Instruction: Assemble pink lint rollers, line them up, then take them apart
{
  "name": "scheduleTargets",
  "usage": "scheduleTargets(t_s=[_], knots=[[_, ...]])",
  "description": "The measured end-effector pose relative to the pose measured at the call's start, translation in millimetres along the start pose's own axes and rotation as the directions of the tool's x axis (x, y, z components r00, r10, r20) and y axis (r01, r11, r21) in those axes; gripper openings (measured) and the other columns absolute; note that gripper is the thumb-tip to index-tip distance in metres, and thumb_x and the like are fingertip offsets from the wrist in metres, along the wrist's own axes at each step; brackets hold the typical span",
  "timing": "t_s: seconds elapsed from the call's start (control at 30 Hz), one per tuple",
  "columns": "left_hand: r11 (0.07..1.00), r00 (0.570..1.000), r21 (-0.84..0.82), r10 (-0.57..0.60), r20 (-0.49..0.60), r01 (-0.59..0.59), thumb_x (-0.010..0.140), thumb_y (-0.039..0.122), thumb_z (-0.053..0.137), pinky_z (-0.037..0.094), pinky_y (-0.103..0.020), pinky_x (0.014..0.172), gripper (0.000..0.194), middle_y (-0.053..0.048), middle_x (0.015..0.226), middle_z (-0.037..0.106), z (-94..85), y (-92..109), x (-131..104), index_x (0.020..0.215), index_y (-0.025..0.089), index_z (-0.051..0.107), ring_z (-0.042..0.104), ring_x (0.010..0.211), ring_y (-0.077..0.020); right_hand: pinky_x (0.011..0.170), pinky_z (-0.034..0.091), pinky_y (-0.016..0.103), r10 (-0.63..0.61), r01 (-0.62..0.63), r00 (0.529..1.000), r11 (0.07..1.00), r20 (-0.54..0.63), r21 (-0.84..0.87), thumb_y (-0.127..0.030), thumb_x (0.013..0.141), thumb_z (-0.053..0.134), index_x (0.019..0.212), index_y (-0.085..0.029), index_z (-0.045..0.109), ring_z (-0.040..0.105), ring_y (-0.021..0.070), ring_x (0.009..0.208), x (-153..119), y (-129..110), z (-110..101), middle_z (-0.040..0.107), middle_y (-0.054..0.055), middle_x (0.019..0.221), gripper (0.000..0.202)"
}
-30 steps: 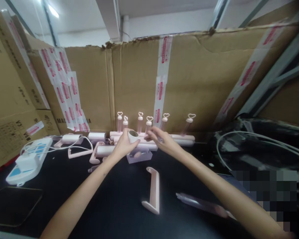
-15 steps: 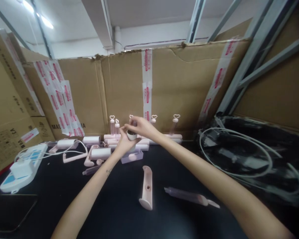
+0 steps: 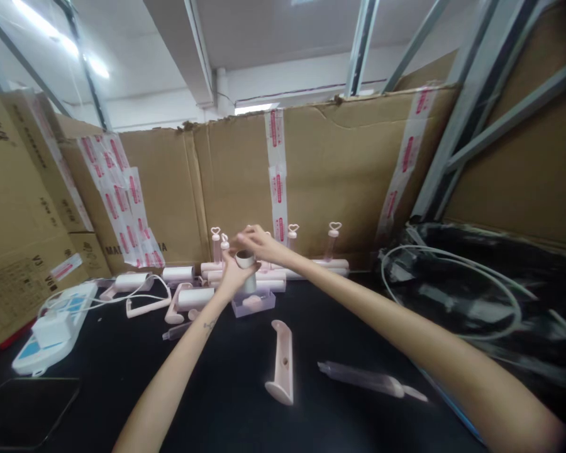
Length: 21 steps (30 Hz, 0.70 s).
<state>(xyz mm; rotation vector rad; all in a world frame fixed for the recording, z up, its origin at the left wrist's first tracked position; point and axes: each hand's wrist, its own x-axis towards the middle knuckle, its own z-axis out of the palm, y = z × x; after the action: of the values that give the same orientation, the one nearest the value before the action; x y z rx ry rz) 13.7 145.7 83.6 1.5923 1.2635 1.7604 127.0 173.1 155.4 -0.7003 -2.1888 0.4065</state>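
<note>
My left hand (image 3: 236,274) is wrapped round an upright white roll (image 3: 248,283), whose hollow top faces up. Just above its rim is my right hand (image 3: 258,243), fingers bent together and slightly blurred; whatever may be in them is hidden. Below the roll stands a translucent lilac tray (image 3: 264,306) with a pale pink piece inside. Nearer me lies a curved pink holder (image 3: 283,368) with a hole in it. To its right is a clear, purplish tube (image 3: 361,377) with a pale handle.
Behind my hands are stacked pink and white rolls (image 3: 330,265) and upright heart-topped tubes (image 3: 333,242). White rollers with pink handles (image 3: 195,297) lie left, beside a power strip (image 3: 51,336) and a phone (image 3: 26,412). Cardboard (image 3: 339,182) walls the back; a coiled cable (image 3: 453,251) lies right.
My right hand has lifted slightly off the roll's rim, leaving the hollow top more exposed. My left hand still holds the roll. The whole view has tilted up a little.
</note>
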Motion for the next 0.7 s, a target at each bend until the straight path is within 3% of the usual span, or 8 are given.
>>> scheduleTargets(t_s=[0.2,0.33,0.4,0.47,0.53,0.57,0.63,0.7], knots=[[0.979,0.991,0.196,0.035,0.127,-0.060,0.068,0.024,0.068,0.041,-0.037,0.094,0.061,-0.015,0.119,0.049,-3.6,-2.9,-2.0,0.110,0.019,0.024,0.057,0.106,-0.0210,0.076,0.048,0.029,-0.007,0.027,0.993,0.985,-0.114,0.173,-0.050,0.086,0.048,0.072,-0.016,0.067,0.064,0.0165,0.079,-2.8,-13.3,-10.8,0.068,0.006,0.079,0.042],[0.927,0.923,0.344,0.003,0.385,-0.147,0.071,0.026,0.065,0.046,-0.034,0.086,0.047,-0.008,0.104,0.060,-5.6,-9.2,-6.8,0.106,0.018,0.035,0.062,0.093,-0.0197,0.058,0.046,0.023,0.054,0.059,0.902,0.967,-0.429,0.247,-0.048,0.095,0.021,0.059,-0.020,0.045,0.054,0.0084,0.050,-15.4,-40.1,-63.8,0.054,-0.001,0.053,0.052],[0.887,0.862,0.410,-0.028,0.507,-0.213,0.067,0.028,0.068,0.047,-0.037,0.086,0.041,-0.006,0.097,0.063,-5.5,-11.7,-7.3,0.099,0.018,0.045,0.062,0.093,-0.0231,0.042,0.035,0.020,0.098,0.039,0.846,0.969,-0.524,0.244,-0.048,0.093,0.029,0.055,-0.021,0.037,0.035,0.0064,0.033,-34.4,-52.5,-91.1,0.036,-0.008,0.040,0.048],[0.841,0.818,0.466,-0.050,0.573,-0.275,0.062,0.031,0.072,0.043,-0.044,0.092,0.044,-0.011,0.103,0.063,-5.3,-11.4,-7.9,0.098,0.016,0.051,0.058,0.103,-0.0305,0.037,0.026,0.021,0.141,-0.112,0.919,0.989,-0.367,0.099,-0.050,0.089,0.042,0.052,-0.020,0.040,0.029,0.0059,0.031,-63.2,-59.7,-107.5,0.031,-0.008,0.037,0.047],[0.800,0.803,0.505,-0.049,0.594,-0.324,0.063,0.034,0.072,0.033,-0.051,0.101,0.056,-0.018,0.120,0.056,-6.1,-6.9,-11.7,0.109,0.013,0.051,0.046,0.119,-0.0372,0.042,0.030,0.021,0.190,-0.201,0.979,0.961,-0.077,-0.192,-0.049,0.084,0.052,0.056,-0.017,0.053,0.043,0.0082,0.039,-100.0,-58.8,-109.7,0.045,-0.004,0.044,0.042],[0.786,0.800,0.514,-0.040,0.599,-0.345,0.065,0.037,0.070,0.029,-0.053,0.104,0.062,-0.020,0.128,0.050,-7.1,-2.7,-16.0,0.117,0.012,0.048,0.039,0.125,-0.0382,0.046,0.034,0.022,0.228,-0.190,0.971,0.918,0.073,-0.347,-0.049,0.081,0.056,0.064,-0.016,0.061,0.051,0.0107,0.047,-120.5,-55.1,-106.4,0.055,-0.001,0.054,0.037],[0.770,0.780,0.504,-0.014,0.626,-0.390,0.073,0.040,0.064,0.024,-0.051,0.108,0.065,-0.019,0.135,0.043,-10.0,9.2,-30.8,0.128,0.012,0.041,0.033,0.130,-0.0354,0.051,0.038,0.024,0.324,-0.084,0.891,0.805,0.317,-0.587,-0.048,0.078,0.061,0.082,-0.017,0.068,0.062,0.0166,0.061,-162.5,-42.8,-94.9,0.065,0.004,0.079,0.033],[0.773,0.711,0.450,0.002,0.703,-0.447,0.079,0.043,0.057,0.028,-0.045,0.108,0.059,-0.015,0.133,0.047,-12.3,24.6,-53.4,0.130,0.015,0.042,0.037,0.129,-0.0299,0.047,0.035,0.025,0.438,0.072,0.757,0.682,0.485,-0.728,-0.043,0.073,0.069,0.087,-0.014,0.067,0.063,0.0176,0.055,-199.8,-29.0,-82.3,0.064,0.010,0.095,0.033]])
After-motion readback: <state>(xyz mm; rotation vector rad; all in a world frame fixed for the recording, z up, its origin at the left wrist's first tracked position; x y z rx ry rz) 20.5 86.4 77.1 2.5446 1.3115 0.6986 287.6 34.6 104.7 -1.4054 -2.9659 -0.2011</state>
